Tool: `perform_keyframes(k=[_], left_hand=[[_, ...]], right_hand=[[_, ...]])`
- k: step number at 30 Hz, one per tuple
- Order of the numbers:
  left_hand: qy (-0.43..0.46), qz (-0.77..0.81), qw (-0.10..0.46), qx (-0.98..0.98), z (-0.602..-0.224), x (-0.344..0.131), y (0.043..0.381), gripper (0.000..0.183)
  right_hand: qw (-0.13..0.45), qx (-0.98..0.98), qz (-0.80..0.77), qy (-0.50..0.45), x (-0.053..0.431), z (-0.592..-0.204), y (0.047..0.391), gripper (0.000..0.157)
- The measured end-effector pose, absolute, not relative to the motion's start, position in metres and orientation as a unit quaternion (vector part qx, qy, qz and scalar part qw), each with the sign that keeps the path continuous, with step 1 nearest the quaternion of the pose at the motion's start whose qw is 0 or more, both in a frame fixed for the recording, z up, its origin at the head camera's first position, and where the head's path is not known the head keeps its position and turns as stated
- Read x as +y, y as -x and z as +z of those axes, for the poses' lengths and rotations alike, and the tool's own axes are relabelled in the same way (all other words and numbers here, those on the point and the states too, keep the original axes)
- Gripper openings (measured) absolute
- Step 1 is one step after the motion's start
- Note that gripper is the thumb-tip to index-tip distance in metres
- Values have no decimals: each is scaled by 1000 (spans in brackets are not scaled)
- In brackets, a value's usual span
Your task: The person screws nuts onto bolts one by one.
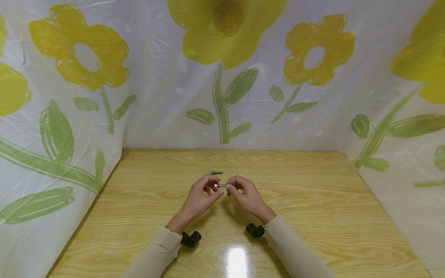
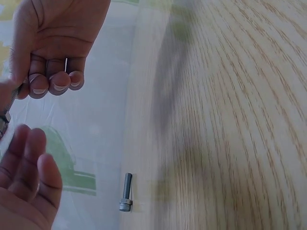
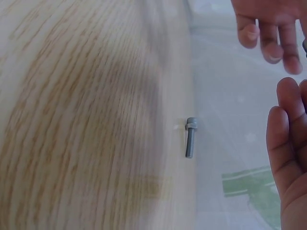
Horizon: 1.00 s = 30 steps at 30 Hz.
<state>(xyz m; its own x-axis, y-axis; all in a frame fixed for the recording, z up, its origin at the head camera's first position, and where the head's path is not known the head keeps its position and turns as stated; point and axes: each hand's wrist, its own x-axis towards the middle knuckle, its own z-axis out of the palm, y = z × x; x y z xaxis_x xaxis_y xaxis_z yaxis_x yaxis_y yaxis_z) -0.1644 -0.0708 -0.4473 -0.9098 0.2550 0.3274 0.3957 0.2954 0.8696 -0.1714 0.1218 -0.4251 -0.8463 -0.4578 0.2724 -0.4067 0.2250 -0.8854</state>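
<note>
A metal socket-head bolt point(image 1: 223, 185) with a nut near its head is held up over the wooden table, level between the hands. My right hand point(image 1: 248, 195) pinches the shank's end between thumb and index finger. Around the head end, my left hand point(image 1: 201, 197) curves, its thumb and index finger apart on either side; contact is not plain. In the left wrist view, the left hand's other fingers point(image 2: 29, 172) are relaxed. A second bolt point(image 1: 216, 172) with a nut near its head lies on the table beyond the hands; it also shows in the right wrist view point(image 3: 190, 136).
The wood-grain table point(image 1: 306, 200) meets a flower-printed cloth point(image 1: 153, 116) at its back and both sides. Black wrist-worn pieces hang by the cuffs, one on the left point(image 1: 191, 239) and one on the right point(image 1: 255, 230).
</note>
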Motion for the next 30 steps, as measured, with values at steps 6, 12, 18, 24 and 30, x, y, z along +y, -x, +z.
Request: perform_keyframes(k=[6,12,18,24,30], left_hand=[[223,-551,87,-800,-461,-73,172,15],[192,-541,62,-816,-461,-75,173,21],[196,-559,63,-803,-463,-76,173,18],[209,-549,92,-804,-450,-71,166,12],[171,-548,48,-818,-424,-70,152,10]], right_hand=[[19,782,-557,279,121,-425,172,12],[14,780,-561,278,123,-440,180,11],[6,777,-564,278,125,-460,189,17],[8,786,-556,270,124,-460,190,11],[13,788,-554,268,123,-460,190,11]])
